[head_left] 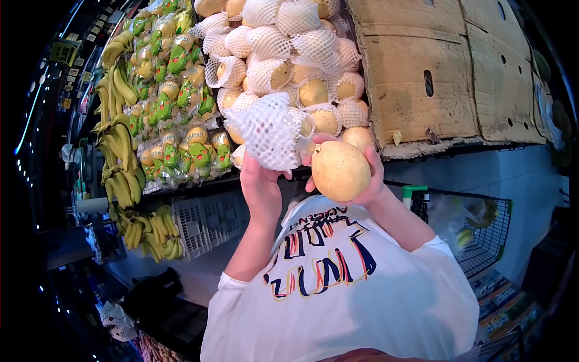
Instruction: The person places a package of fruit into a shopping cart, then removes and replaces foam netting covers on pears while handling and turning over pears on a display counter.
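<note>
My right hand (373, 175) is wrapped round a large round yellow-brown fruit (341, 171), bare of any net, held over my shirt at the front edge of the display. Beside it on the left, my left hand (260, 181) grips a white foam net (265, 133), whose upper part spreads over the fruits behind. Whether anything is inside this net cannot be made out. Behind both hands lie rows of similar fruits (313, 92), most in white foam nets. One bare fruit (357, 137) sits just behind my right hand.
Bagged fruits with green labels (172, 105) and bananas (120, 142) lie to the left. Flattened cardboard (416, 84) covers the stand on the right. Below are a white plastic crate (205, 226) and a shopping cart (491, 235) with bagged produce.
</note>
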A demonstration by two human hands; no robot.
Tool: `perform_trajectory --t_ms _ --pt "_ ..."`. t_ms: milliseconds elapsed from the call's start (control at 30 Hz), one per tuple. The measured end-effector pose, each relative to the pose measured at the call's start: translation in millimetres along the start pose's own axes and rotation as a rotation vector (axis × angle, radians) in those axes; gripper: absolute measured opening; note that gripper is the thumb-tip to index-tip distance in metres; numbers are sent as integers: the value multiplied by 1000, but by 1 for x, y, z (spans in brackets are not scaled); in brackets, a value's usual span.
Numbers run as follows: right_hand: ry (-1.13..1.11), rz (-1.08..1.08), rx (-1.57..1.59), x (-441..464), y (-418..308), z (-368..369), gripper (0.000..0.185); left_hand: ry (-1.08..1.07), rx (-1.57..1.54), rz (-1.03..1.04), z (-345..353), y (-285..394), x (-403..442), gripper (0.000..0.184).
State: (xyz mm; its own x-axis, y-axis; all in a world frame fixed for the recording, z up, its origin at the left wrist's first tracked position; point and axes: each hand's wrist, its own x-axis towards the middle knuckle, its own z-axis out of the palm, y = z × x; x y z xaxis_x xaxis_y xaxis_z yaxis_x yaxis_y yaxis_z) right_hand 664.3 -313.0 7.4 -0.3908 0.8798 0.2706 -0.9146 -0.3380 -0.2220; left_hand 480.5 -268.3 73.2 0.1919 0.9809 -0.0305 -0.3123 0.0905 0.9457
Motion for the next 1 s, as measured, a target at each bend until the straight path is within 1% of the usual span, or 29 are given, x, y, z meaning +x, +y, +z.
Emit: perform_trajectory --t_ms 67,100,133,267,333,400,500,567,633,667,767,800,833,867,900,933,967,1000 --pt "-1 2 86 1 5 -1 100 121 -174 -44 0 6 6 67" --pt "10 2 147 1 6 3 100 142 -250 -70 -4 8 7 67" --pt "21 2 206 0 7 6 99 136 -251 -83 -9 7 7 66" --pt "-108 -28 290 -3 14 -10 98 68 -231 -122 -23 -7 -3 68" --pt "-170 -27 336 -1 14 -15 97 48 -269 -150 -27 -13 -8 65" --pt "-203 -55 304 0 13 -16 97 23 -310 -182 -23 -12 -13 63" --pt "-248 -14 308 -1 8 -14 90 60 -198 -204 -31 -28 -16 63" --pt "-264 25 394 0 3 -8 88 67 -132 -226 -39 -38 -14 58" --pt "-267 48 546 1 0 1 92 74 -64 -244 -39 -35 -10 53" --pt "-231 38 551 2 -1 0 90 257 -96 -243 -31 -35 -13 39" --pt "-89 -11 557 1 -4 -2 86 154 72 -158 -36 -39 -13 26" --pt "-20 -38 553 -1 -4 -3 86 147 194 -40 -36 -40 -12 20" --pt "49 -64 550 -2 -4 -3 86 119 329 45 -35 -38 -12 19" --pt "26 -66 527 -1 -4 -3 87 91 464 129 -34 -34 -11 19" --pt "118 -84 430 0 -3 0 88 63 599 215 -31 -30 -10 19" --pt "210 -101 333 0 -2 4 88 53 664 269 -27 -27 -9 25" --pt "301 -119 235 1 -2 8 88 35 676 316 -26 -29 -7 26" --pt "332 -119 227 2 -2 10 88 16 687 363 -25 -30 -5 27"
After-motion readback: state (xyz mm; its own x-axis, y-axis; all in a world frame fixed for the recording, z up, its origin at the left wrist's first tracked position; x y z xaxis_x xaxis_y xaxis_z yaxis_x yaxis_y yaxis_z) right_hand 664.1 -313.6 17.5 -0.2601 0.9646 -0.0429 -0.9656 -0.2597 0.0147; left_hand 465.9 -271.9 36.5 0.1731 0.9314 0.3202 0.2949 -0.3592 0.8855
